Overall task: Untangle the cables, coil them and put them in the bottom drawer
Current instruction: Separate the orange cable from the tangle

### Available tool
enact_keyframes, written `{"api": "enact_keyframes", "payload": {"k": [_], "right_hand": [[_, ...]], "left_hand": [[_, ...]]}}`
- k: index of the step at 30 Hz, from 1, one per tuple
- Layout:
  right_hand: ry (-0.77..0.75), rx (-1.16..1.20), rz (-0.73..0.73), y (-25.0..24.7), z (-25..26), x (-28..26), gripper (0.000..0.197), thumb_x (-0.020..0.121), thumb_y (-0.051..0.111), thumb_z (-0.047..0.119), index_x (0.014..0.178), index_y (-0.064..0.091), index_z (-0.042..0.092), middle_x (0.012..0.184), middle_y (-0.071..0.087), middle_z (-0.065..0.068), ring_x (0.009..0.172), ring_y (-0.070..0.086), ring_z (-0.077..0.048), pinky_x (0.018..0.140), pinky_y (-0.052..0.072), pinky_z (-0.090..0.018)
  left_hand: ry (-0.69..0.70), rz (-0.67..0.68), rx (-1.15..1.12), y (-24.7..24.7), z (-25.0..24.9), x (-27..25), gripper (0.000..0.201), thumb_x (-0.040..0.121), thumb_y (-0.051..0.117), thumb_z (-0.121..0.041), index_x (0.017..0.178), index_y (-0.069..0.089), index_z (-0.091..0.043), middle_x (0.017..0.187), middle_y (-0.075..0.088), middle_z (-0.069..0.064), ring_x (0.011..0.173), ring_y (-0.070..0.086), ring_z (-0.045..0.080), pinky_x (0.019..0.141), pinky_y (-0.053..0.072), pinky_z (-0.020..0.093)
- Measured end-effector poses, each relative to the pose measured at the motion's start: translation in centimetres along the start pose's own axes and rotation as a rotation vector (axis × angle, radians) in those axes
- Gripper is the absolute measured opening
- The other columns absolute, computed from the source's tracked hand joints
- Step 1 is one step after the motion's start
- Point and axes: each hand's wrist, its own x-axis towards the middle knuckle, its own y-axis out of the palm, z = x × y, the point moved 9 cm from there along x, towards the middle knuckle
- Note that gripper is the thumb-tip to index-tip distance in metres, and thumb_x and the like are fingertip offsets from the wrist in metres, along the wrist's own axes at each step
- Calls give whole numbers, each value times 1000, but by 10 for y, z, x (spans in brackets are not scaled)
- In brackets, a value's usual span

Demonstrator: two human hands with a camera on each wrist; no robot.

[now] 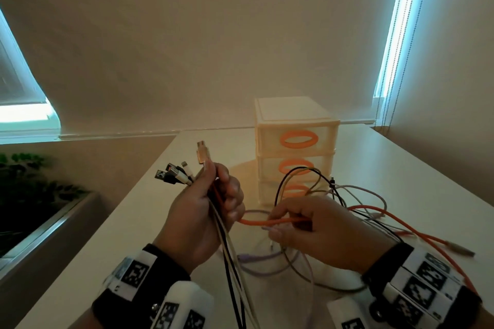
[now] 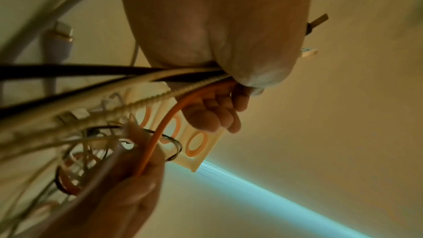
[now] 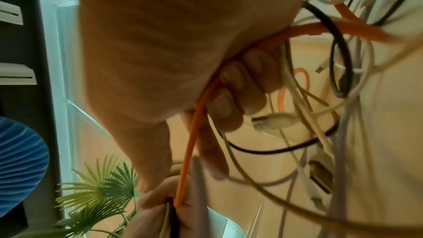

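Here the tangled cables, thin orange, black, white and lilac cords, sprawl just before the cream plastic three-drawer box. The left hand grips their gathered plug ends; the right hand pinches the orange cord.

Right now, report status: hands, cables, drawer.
Left hand grips the bundle of plug ends, raised. Right hand grips the orange cable. Cables tangled on the table, partly in front of the bottom drawer, which is shut.
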Motion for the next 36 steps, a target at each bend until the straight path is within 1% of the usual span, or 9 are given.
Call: {"api": "enact_keyframes", "payload": {"k": [4, 7, 16, 20, 24, 26, 29, 32, 36], "right_hand": [[33, 68, 123, 6, 0, 0, 32, 103, 49, 43, 80, 66, 29, 70, 58, -1, 61, 49, -7, 60, 41, -26], [143, -38, 26, -4, -13, 7, 33, 104, 48, 39, 79, 62, 24, 66, 57, 11, 58, 49, -1, 57, 40, -21], [-7, -77, -596, -50, 19, -5, 13, 91, 70, 33, 83, 68, 24, 70, 65, 9, 71, 62, -9, 62, 46, -14], [-216, 111, -443, -25, 52, -5, 13, 100, 62, 21, 107, 73, 20, 81, 70, 9, 74, 69, -10, 64, 56, -20], [-178, 59, -82, 15, 58, 1, 20, 104, 51, 28, 97, 69, 21, 71, 63, 5, 66, 62, -11, 60, 47, -19], [-84, -14, 123, 34, 44, 1, 21, 105, 49, 32, 90, 62, 25, 75, 62, 6, 68, 61, -8, 63, 48, -23], [37, -108, -42, 11, 12, 7, 21, 104, 48, 39, 89, 60, 29, 75, 61, 9, 68, 57, -8, 63, 49, -29], [58, -101, -270, -19, -3, 7, 26, 100, 54, 40, 78, 57, 26, 66, 58, 8, 56, 51, -9, 53, 41, -23], [20, -38, -41, 5, 7, 6, 20, 100, 57, 36, 82, 62, 29, 71, 60, 15, 60, 52, -4, 56, 42, -19]], "left_hand": [[-58, 20, -240, -6, -2, 3, 41, 108, 44, -34, 75, 56, -12, 71, 55, 2, 56, 55, 14, 49, 49, 24], [-180, 308, -382, 15, -2, -2, 40, 110, 38, -33, 84, 57, -9, 81, 66, 9, 67, 64, 21, 63, 54, 31], [-392, 478, 243, 36, 56, -26, 37, 109, 36, -32, 80, 44, -11, 132, 57, 37, 123, 57, 49, 108, 44, 52], [-201, 327, -42, 31, 35, -9, 40, 109, 36, -34, 81, 49, -7, 100, 60, 21, 96, 65, 32, 93, 51, 42], [-83, 148, -191, 16, 12, 0, 44, 108, 34, -43, 83, 50, -11, 142, 53, 33, 136, 52, 41, 118, 35, 46], [-52, 60, -264, 6, 1, 3, 47, 108, 34, -44, 80, 51, -11, 136, 60, 30, 129, 59, 41, 110, 46, 44], [-28, -32, -272, -9, -6, 5, 48, 105, 41, -43, 71, 58, -13, 101, 75, 13, 93, 75, 28, 75, 63, 32], [-68, -23, -235, -10, 2, 5, 46, 104, 41, -42, 72, 57, -15, 73, 64, 2, 70, 67, 21, 62, 56, 28], [-68, 42, -190, -2, 5, 3, 42, 104, 40, -41, 75, 55, -15, 66, 52, 0, 59, 54, 18, 56, 50, 28]]}}
